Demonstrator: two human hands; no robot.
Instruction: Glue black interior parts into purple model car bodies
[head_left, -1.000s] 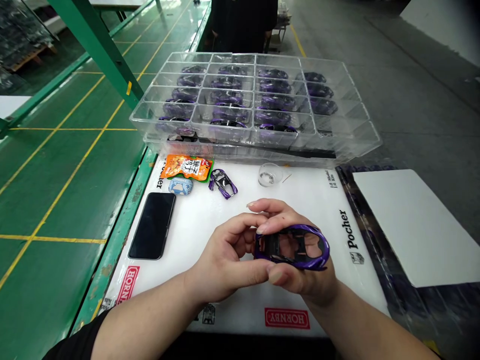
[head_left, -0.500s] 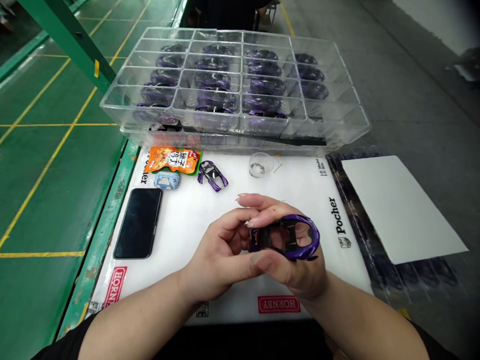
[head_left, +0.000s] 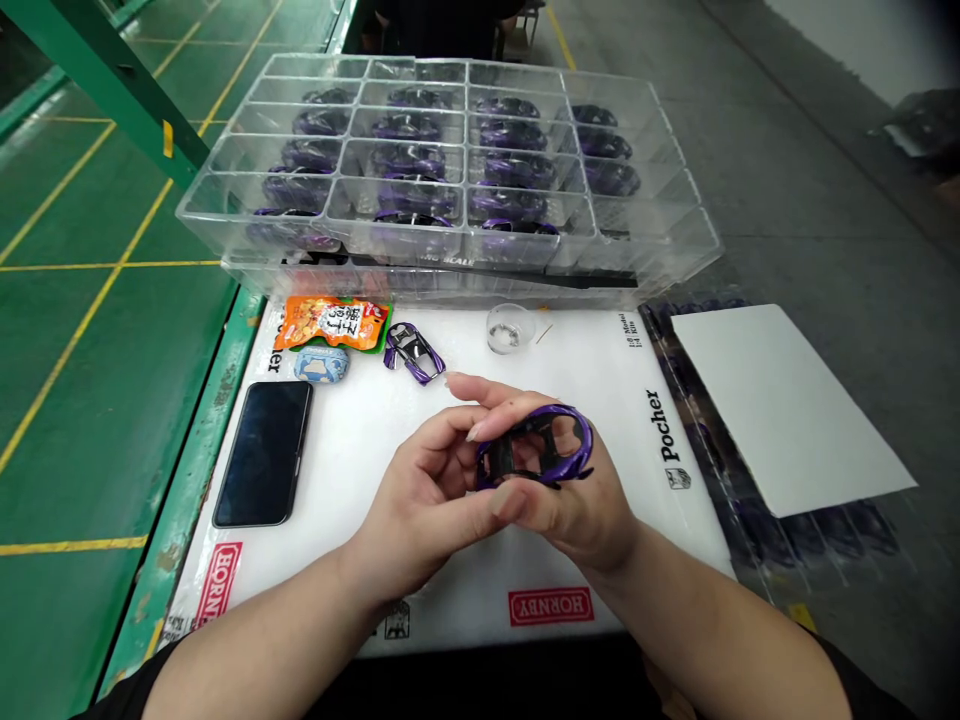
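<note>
A purple and black model car body shell (head_left: 576, 462), with open window gaps, is held between both hands above the white mat. My right hand (head_left: 592, 510) is wrapped around it, with the thumb along the near side and fingers behind it. My left hand (head_left: 427, 490) closes on the left end of the shell, its thumb meeting the right thumb; some of its fingertips are hidden. A second purple car body shell (head_left: 415, 354) lies on the mat beyond the hands. Near it stands a small clear plastic cup (head_left: 511, 330).
A clear compartment tray (head_left: 334, 222) with several purple car shells spans the back. At left lie a phone (head_left: 262, 455), an orange snack packet (head_left: 330, 322) and a blue oval item (head_left: 321, 365). A white sheet (head_left: 787, 410) covers another tray of shells at right.
Both hands and the held car shell have moved left and slightly up in the picture. The shell is tilted a little more. The whole view has shifted slightly as well.
</note>
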